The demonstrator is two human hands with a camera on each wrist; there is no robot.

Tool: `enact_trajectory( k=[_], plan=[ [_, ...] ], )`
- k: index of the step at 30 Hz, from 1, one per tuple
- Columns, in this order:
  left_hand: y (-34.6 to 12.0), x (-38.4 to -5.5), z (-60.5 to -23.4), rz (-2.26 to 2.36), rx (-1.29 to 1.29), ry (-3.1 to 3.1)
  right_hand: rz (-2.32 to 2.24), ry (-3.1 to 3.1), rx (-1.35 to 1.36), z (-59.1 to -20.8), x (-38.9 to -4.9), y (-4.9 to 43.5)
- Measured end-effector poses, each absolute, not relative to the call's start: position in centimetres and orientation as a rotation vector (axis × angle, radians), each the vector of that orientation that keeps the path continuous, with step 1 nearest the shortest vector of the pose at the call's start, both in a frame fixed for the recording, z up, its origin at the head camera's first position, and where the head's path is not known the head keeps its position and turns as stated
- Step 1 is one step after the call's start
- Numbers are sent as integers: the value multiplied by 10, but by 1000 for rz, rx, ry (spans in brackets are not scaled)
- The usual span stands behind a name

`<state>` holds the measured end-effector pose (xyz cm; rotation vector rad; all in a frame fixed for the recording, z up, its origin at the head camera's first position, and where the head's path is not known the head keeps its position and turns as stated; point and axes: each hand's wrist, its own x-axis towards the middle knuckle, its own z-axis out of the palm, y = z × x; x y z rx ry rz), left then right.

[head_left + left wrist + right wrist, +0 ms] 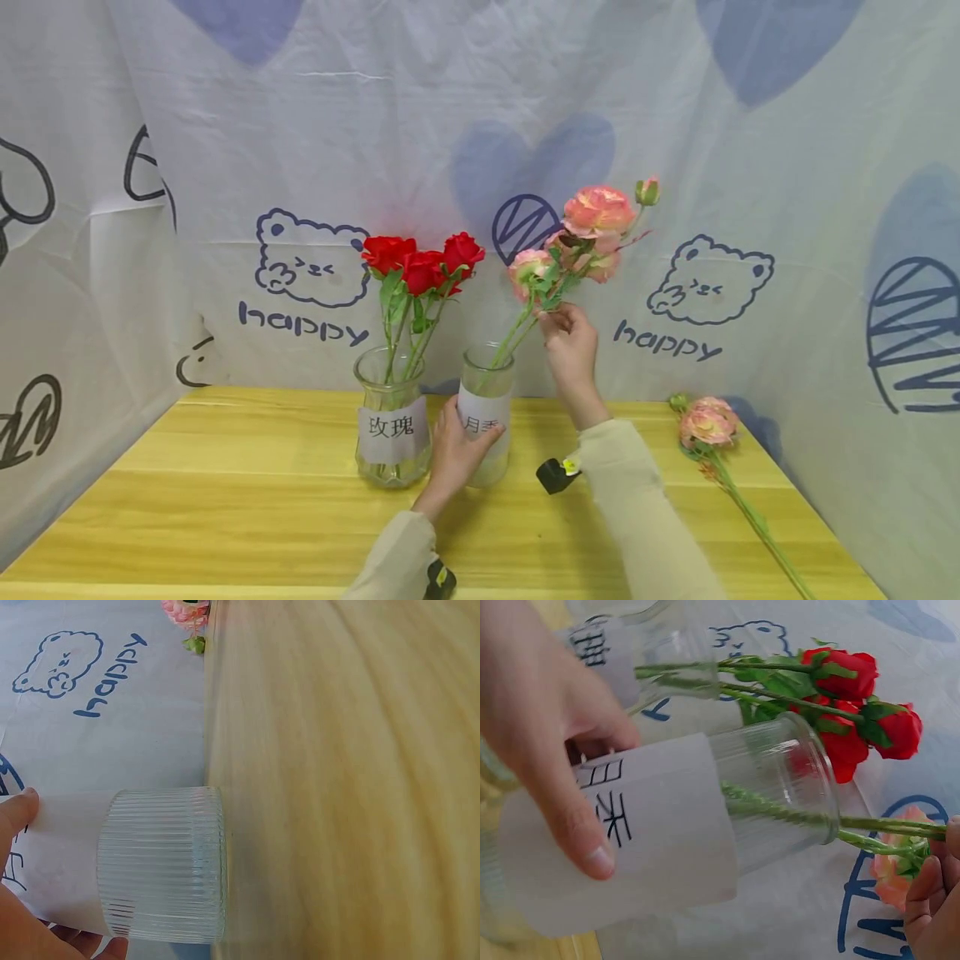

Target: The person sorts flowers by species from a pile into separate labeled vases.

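My left hand (459,450) is wrapped around a clear glass vase (489,475) with a white paper label, fingers on one side and thumb on the other. The left wrist view shows the ribbed lower part of that vase (161,862) on the table. Above its mouth, my right hand (572,354) pinches the green stems of pink flowers (598,212). The blooms lean up and to the right, with a small bud beside them. Stem ends reach inside the labelled vase (780,787) in the right wrist view.
Just left stands another labelled glass vase (393,471) holding several red roses (423,271). A pink flower (708,421) with a long stem lies along the right side of the wooden table (247,492). A printed cloth (420,100) hangs behind.
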<state>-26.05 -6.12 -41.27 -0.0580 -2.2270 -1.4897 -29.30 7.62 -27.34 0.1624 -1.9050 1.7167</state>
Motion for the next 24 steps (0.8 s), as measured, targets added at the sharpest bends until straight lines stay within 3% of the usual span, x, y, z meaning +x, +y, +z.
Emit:
enact_trajectory(
  k=[11, 24],
  plan=[
    [-61, -261, -414, -1464, -68, -2219, 1485, -1967, 406, -279, -292, 63],
    [-61, -258, -410, -1479, -64, -2233, 1411, -2158, 436, -288, -290, 57]
  ],
)
